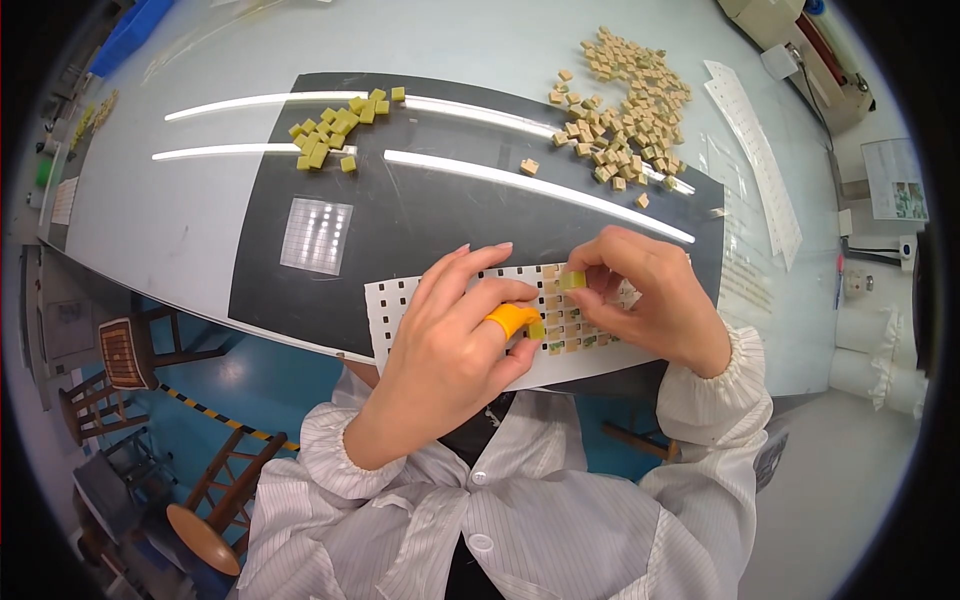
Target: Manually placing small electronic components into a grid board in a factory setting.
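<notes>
A white card with rows of small square holes point(383, 312) lies along the near table edge, tan and greenish square pieces point(572, 347) filling its right part. Between thumb and fingertips my right hand point(655, 295) pinches a yellow-green block point(572, 280) over those pieces. My left hand point(450, 330) rests over the card's middle, with an orange band point(511, 318) around one finger. Its thumb and that finger close on another yellow-green block point(536, 329). The other left fingers stretch toward the card's far edge.
Yellow-green blocks point(340, 122) lie heaped on the black mat point(265, 240); many tan pieces point(630, 110) spread at the far right. A clear gridded sheet point(317, 235) lies left of the card. White reflections cross the table. Wooden stools point(205, 535) stand at the lower left.
</notes>
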Motion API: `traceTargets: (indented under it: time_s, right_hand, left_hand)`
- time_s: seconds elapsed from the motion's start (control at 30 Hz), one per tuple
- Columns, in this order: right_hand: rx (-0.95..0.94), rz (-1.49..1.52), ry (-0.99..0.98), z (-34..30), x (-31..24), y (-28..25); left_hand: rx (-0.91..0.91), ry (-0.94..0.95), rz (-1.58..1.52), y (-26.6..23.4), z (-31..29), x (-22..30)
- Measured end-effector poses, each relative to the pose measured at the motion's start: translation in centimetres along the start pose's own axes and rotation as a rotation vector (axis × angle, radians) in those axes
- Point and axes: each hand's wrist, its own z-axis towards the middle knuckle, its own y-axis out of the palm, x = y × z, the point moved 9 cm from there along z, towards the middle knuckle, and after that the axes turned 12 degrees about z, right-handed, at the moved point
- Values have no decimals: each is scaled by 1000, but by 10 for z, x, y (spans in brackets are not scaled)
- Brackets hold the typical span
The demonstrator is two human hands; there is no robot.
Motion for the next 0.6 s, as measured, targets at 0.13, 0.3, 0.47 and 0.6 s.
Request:
traceTargets:
  time_s: [0.13,0.3,0.47,0.6]
  right_hand:
    - [-67,15,-69,-4,-9,6]
    - [-71,-86,-204,-12,-21,22]
    - [-65,-190,-227,-12,-23,29]
    - [-50,-245,-236,-12,-25,30]
  left_hand:
    - [-35,-32,-15,11,2,-5]
    - [-44,-45,-41,12,4,-7]
    - [-51,-31,-42,13,4,-7]
    - [-41,-58,-71,12,3,-10]
